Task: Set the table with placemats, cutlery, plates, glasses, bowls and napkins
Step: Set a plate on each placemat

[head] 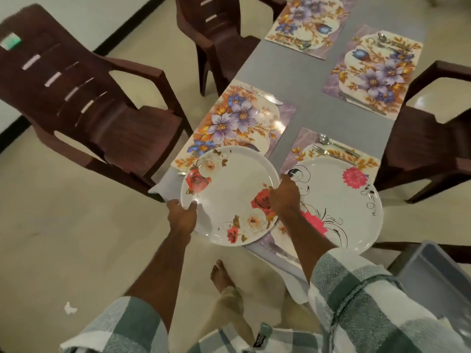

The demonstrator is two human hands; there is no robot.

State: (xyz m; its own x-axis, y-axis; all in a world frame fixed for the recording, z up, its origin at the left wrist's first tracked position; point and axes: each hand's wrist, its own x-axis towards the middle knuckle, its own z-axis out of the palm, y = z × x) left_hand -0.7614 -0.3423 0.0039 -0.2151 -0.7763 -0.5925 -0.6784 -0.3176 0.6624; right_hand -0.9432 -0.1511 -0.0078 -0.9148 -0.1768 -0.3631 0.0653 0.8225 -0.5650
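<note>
Presently both hands, left and right, grip the rose plate's rim with curled fingers, above the near placemat, beside a second plate.

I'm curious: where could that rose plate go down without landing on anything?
The near-left placemat is bare between its knife and the held rose plate. The near-right placemat is crowded by the pink-flower plate.

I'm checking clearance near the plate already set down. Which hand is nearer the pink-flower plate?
Right. The right hand grips the rose plate at its rim, overlapping the pink-flower plate. The left hand holds the rose plate's far rim, well away.
</note>
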